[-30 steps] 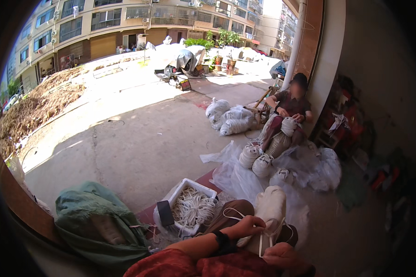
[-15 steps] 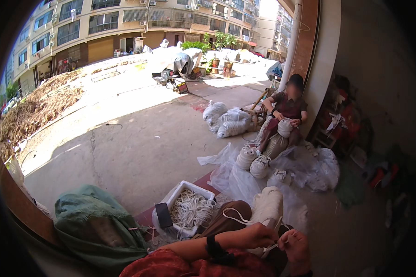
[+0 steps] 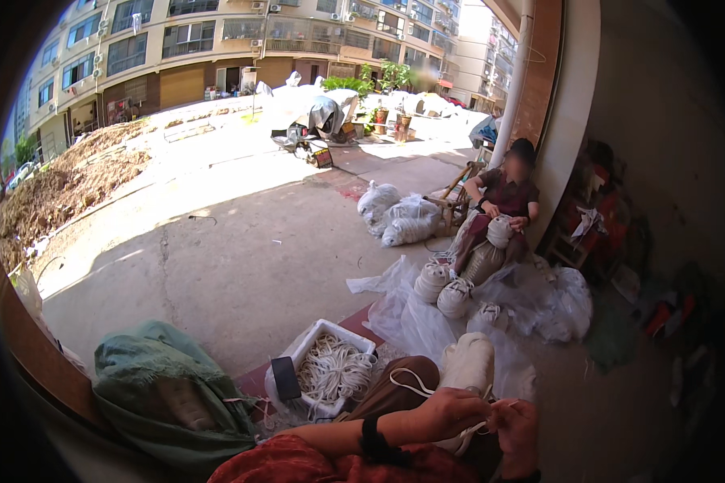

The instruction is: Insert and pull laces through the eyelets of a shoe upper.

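My left hand (image 3: 449,413), with a black band on its wrist, is closed in a pinch over my lap. Close beside it my right hand (image 3: 515,427) is closed too, its fingertips almost meeting the left ones. Both pinch a thin white cord (image 3: 412,377), which loops out to the left past my knee. A large off-white rounded bundle (image 3: 469,362) rests against my legs just beyond the hands. What the fingertips do with the cord is partly hidden.
A white foam box (image 3: 352,331) full of tangled white cord stands left of my knee, beside a green cloth (image 3: 149,362). Ahead, several wound cord bundles (image 3: 454,298) lie on clear plastic sheeting (image 3: 399,310). A seated co-worker (image 3: 517,191) handles another bundle by the pillar.
My hands have shifted slightly, the left one lifting a little, and both still pinch the cord. The whole view has moved slightly. The co-worker's hands remain on the bundle.
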The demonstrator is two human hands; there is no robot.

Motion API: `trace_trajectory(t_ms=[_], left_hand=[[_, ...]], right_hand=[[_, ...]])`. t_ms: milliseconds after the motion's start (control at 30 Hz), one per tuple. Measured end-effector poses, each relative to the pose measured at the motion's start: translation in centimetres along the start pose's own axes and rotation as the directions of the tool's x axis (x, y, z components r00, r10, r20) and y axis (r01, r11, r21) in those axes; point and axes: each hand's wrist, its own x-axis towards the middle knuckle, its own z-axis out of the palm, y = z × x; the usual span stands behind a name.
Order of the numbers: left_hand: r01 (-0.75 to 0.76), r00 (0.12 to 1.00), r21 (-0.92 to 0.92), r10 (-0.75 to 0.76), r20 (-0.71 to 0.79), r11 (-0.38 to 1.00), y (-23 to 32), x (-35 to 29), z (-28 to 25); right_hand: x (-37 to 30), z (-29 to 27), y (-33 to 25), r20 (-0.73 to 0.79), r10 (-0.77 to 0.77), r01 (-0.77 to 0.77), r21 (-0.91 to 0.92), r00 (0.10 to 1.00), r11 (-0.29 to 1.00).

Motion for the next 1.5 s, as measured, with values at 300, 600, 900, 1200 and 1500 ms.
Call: trace_trajectory(t_ms=[300,600,900,1200,1500], left_hand=[[0.061,0.995,-0.022,-0.063,-0.081,0.998,-0.3,0.4,-0.1],[0.326,0.940,-0.335,-0.341,0.013,0.884,0.1,0.2,-0.1],[0.505,0.819,-0.675,-0.544,0.179,0.538,-1.8,-1.0,-1.2],[0.461,0.883,-0.529,-0.428,0.193,0.713,-1.5,-0.4,-0.6],[-0.073,0.876,0.042,0.044,0.480,0.996,-9.1,-5.1,2.7]], right_hand=[[1.5,0.6,3.1,0.139,-0.329,0.351,-0.188,0.934,0.917],[-1.2,2.1,0.6,0.250,0.033,0.045,-0.301,0.968,0.952],[-0.1,2.4,0.8,0.349,0.059,0.048,-0.289,0.935,0.956],[-0.8,2.0,0.0,0.382,0.080,0.031,-0.276,0.921,0.961],[4.6,-0.1,-4.8,0.121,-0.271,0.296,-0.301,0.955,0.906]])
